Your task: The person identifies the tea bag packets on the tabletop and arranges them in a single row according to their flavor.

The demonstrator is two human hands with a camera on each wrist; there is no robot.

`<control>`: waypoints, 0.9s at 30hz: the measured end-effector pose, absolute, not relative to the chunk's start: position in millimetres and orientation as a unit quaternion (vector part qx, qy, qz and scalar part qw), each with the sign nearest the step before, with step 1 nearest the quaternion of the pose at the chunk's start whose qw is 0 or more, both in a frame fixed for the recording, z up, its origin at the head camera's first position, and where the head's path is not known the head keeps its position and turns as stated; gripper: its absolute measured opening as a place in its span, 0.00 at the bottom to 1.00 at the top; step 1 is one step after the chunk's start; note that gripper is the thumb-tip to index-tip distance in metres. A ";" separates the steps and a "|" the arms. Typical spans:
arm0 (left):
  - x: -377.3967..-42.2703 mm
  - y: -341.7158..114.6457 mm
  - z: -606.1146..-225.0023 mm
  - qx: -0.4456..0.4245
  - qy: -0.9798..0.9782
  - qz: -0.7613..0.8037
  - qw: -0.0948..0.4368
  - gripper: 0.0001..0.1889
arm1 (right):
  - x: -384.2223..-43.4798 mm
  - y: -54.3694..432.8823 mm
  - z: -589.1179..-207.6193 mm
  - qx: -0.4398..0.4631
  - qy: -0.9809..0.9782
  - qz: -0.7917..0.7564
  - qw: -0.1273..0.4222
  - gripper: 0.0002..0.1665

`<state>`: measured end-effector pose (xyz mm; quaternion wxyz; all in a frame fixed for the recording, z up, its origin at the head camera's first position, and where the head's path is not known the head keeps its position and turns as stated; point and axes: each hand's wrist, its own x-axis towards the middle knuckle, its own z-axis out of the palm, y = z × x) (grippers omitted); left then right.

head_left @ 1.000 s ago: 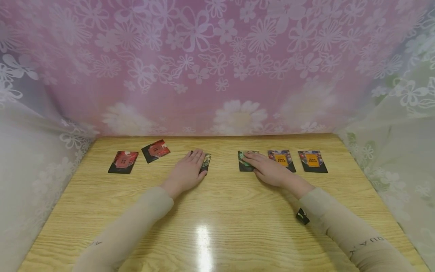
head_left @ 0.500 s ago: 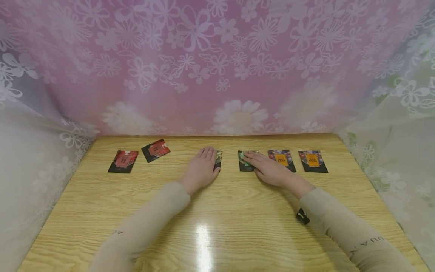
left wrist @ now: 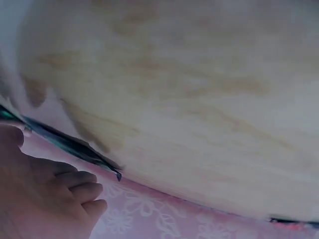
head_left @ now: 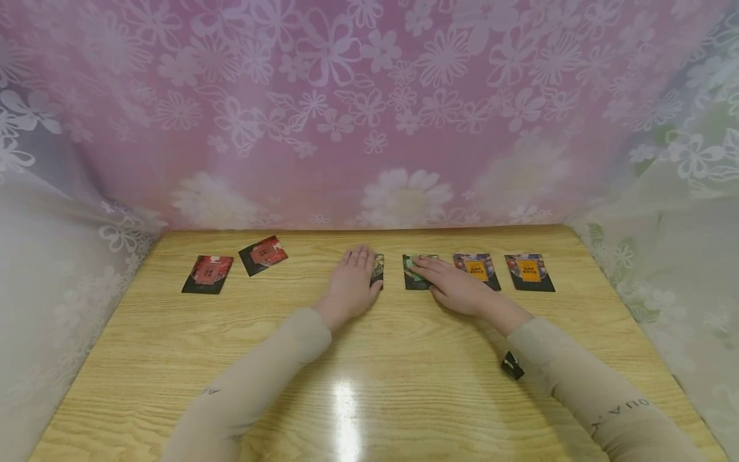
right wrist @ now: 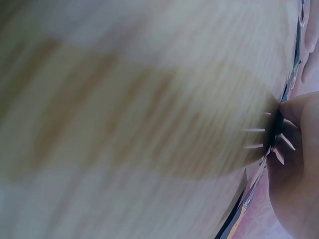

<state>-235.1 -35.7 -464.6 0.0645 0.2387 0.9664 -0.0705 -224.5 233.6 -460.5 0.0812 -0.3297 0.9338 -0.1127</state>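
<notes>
In the head view my left hand (head_left: 350, 280) lies flat over a dark packet with a green picture (head_left: 378, 273), of which just the right edge shows. My right hand (head_left: 456, 284) rests with straight fingers on a second green-and-black packet (head_left: 411, 280). That hand's back also covers part of a packet with an orange label (head_left: 478, 269). From low down, the left wrist view shows the thin dark edge of a packet (left wrist: 75, 147) beside my left fingers. In the right wrist view my right fingers (right wrist: 291, 144) touch down on a packet's edge.
Two red-and-black packets (head_left: 208, 274) (head_left: 263, 255) lie at the left, one turned askew. Another orange-labelled packet (head_left: 530, 272) lies at the far right. A small black item (head_left: 511, 366) is beside my right sleeve. A pink flowered curtain (head_left: 323, 128) hangs behind the wooden table (head_left: 288, 391).
My left hand has slid to the right, and the green packet beneath it has moved along too, nearer to the one under my right hand. The right hand has stayed in place.
</notes>
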 end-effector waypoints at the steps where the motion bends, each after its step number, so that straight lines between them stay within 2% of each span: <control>1: -235.1 -38.0 -464.7 0.241 0.966 -0.066 0.061 0.40 | -224.4 233.1 -460.2 -0.329 0.934 -0.114 0.082 0.34; 9: -231.7 -51.1 -467.2 0.270 0.959 -0.077 0.045 0.38 | -225.0 232.6 -460.2 -0.325 0.935 -0.111 0.086 0.34; 27: -226.0 -37.7 -464.2 0.261 0.959 -0.096 0.056 0.37 | -224.4 233.3 -460.2 -0.330 0.934 -0.109 0.076 0.34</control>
